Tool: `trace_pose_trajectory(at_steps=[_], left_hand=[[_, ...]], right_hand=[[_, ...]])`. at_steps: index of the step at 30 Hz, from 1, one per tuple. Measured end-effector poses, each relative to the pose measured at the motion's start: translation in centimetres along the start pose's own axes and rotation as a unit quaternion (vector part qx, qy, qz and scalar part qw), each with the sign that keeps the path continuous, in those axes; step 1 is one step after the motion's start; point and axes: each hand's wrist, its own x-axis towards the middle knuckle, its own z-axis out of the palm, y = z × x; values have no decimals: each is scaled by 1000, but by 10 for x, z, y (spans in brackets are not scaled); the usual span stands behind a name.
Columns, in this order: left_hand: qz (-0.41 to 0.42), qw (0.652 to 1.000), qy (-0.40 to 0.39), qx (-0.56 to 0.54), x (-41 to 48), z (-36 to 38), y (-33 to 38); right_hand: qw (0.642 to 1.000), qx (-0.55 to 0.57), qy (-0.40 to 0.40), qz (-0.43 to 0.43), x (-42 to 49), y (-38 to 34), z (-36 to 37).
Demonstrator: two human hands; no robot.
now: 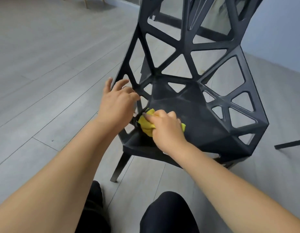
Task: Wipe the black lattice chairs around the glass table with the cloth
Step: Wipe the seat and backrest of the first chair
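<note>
Indoors, on grey plank flooring (pixel 45 64), right fingers (pixel 171 115) clutch the cloth (pixel 145 126), left fingers (pixel 124 82) grip the chair (pixel 192 113).

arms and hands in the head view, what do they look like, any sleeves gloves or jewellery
Both forearms are bare right to the frame edge, so no sleeves show. The left hand and the right hand wear no gloves, and no ring, watch or wristband is visible. The only clothing in view is the black trousers at the knees.

Dining area: grey plank floor (pixel 45 64), lattice chair (pixel 187 106).
</note>
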Motion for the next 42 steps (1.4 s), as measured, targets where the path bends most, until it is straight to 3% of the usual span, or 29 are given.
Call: trace_pose_trajectory(at_steps=[2, 4, 5, 8, 12, 20, 25, 28, 34, 38, 40, 42], left_hand=[[-10, 1000, 13, 1, -3, -5, -4], [-27, 1000, 15, 3, -6, -10, -10], [-36, 999, 15, 5, -7, -12, -12], [-66, 998, 13, 8, -12, -16, -18], [-103, 995, 5, 10, -17, -15, -24], [-158, 986, -31, -36, -32, -14, -36], [-181, 982, -54, -27, -37, -21, -42], [-198, 978, -52, -38, -37, -22, -42], [-216, 974, -32, -54, -30, -24, -42], [-274, 958, 6, -89, -29, -28, -51], [-313, 942, 45, -111, -28, -31, -56], [-332, 932, 77, -122, -27, -33, -59]], right_hand=[[992, 102, -23, -66, 5, -6, -2], [973, 218, -51, -54, 35, 9, -10], [971, 235, -28, -27, 56, 22, -12], [991, 119, 1, 65, 111, 55, -9], [988, -15, -104, 112, 125, 54, 14], [997, -52, -50, -19, 44, 13, 4], [988, -54, 52, -134, -21, -25, 0], [981, -64, 73, -166, -36, -34, 12], [961, 13, 106, -254, -47, -48, 20], [949, 107, 157, -250, 2, -53, -8], [957, 117, 133, -231, 40, -63, -19], [966, 106, 53, -230, 65, -72, -15]])
